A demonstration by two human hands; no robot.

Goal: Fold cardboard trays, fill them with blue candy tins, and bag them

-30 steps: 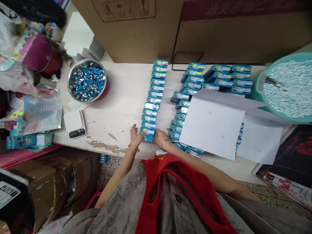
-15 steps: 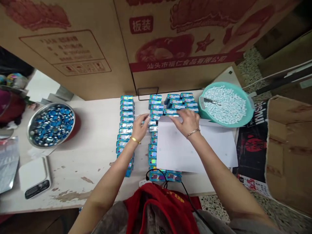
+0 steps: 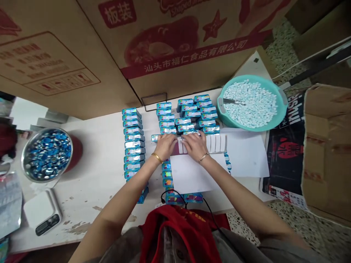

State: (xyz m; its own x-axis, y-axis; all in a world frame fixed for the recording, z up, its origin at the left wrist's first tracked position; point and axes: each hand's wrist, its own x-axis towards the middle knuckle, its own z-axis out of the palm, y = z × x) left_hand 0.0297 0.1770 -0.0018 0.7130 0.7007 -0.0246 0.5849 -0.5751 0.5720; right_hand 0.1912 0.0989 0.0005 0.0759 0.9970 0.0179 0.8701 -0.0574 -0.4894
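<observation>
A white sheet (image 3: 196,171) lies over several small blue tins, its far edge folded back into a band of white label-like rectangles (image 3: 218,144) with a purple part at the left. My left hand (image 3: 165,146) has its fingers curled at the left of that fold. Close beside it, my right hand (image 3: 195,146) pinches the same edge, fingertips nearly meeting the left ones. What lies between the fingertips is too small to make out. Rows of blue tins with shiny labels (image 3: 185,128) stand just beyond both hands. Another column of blue tins (image 3: 133,145) stands to the left.
Blue and silver round pieces fill a metal bowl (image 3: 24,166) at the left, near a white scale (image 3: 41,210). A teal basin (image 3: 227,120) of white pellets stands at the right. Another white sheet (image 3: 248,157) lies below it. Large cartons (image 3: 104,98) line the back; a black cable (image 3: 208,208) runs in front.
The sheet's far edge has been folded back toward me, uncovering its banded side and more tins. My right hand has moved left and nearer, beside my left hand. The view has turned slightly.
</observation>
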